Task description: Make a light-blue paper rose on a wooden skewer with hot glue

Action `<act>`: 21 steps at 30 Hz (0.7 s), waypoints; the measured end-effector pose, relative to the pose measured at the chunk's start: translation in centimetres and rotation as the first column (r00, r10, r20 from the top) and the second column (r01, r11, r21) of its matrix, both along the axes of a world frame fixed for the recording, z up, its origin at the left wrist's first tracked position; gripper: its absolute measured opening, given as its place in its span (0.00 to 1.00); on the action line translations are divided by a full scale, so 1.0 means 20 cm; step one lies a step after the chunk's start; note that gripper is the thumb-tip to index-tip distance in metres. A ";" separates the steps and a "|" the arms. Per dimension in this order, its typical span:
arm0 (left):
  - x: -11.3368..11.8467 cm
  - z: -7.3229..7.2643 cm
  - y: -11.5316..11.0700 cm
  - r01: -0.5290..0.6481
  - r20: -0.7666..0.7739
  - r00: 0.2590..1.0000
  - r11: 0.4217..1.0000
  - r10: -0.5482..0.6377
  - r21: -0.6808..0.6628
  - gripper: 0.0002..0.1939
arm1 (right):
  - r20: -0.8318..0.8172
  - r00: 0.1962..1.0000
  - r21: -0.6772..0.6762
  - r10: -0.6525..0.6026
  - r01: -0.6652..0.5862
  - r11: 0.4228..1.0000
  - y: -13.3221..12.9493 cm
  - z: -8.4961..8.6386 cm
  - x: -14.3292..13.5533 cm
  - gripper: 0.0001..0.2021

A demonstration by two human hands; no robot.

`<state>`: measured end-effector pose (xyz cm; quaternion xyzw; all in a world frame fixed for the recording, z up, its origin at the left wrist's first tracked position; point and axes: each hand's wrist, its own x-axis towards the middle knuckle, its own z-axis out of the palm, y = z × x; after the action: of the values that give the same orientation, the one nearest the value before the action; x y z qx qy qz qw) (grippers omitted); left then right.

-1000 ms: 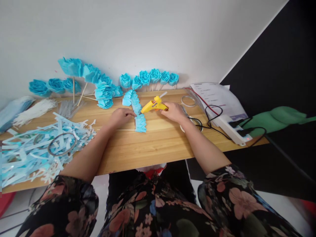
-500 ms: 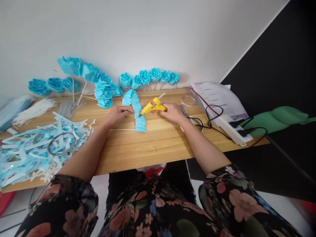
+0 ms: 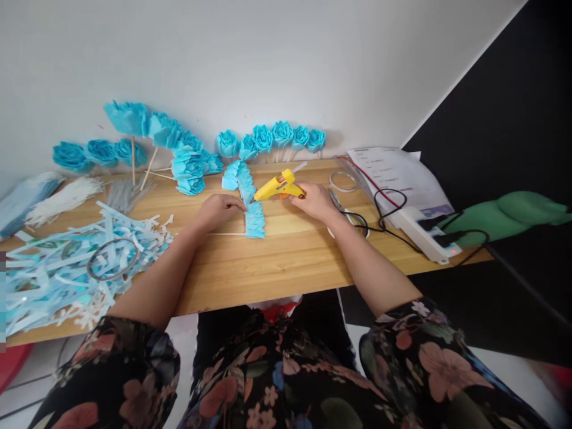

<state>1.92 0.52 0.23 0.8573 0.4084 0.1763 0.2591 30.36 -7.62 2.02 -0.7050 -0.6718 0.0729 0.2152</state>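
Note:
My right hand [image 3: 313, 201] is wrapped round the handle of a yellow hot glue gun [image 3: 273, 187]. Its nozzle points left and down, right at a ruffled strip of light blue crepe paper [image 3: 254, 221] lying lengthwise on the wooden table [image 3: 268, 268]. At the strip's left edge, my left hand [image 3: 218, 211] has its fingers curled, with the fingertips on the paper. A thin pale stick [image 3: 226, 234] lies on the table below that hand, reaching to the strip's lower end.
Blue paper roses [image 3: 281, 135] on sticks line the wall. Cut paper strips [image 3: 67, 268] with a tape ring [image 3: 114, 259] heap at the left. To the right are another ring [image 3: 343, 181], black cables [image 3: 388, 232], a power strip [image 3: 424, 238] and printed sheets [image 3: 393, 173].
The glue gun's nozzle has shifted slightly up and left along the strip, and its body has tilted a little. My left hand has moved slightly toward the strip's edge.

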 end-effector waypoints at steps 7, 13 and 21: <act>0.00 0.00 0.00 -0.013 0.053 0.998 0.998 0.016 -0.055 0.17 | 0.095 0.994 -0.045 0.052 -0.048 0.998 0.00 -0.02 -0.02 0.12; 0.00 0.00 0.01 -0.058 0.063 0.996 0.997 0.062 -0.059 0.18 | 0.102 0.992 -0.043 0.068 -0.064 0.997 0.00 -0.03 -0.01 0.11; 0.02 0.00 -0.01 -0.055 -0.032 0.998 0.998 0.056 0.034 0.18 | 0.035 0.999 -0.025 -0.021 0.022 0.999 0.00 0.01 -0.01 0.12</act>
<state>2.40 0.25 0.25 0.8526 0.4333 0.1760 0.2332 30.11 -7.71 2.19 -0.7161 -0.6668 0.0667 0.1955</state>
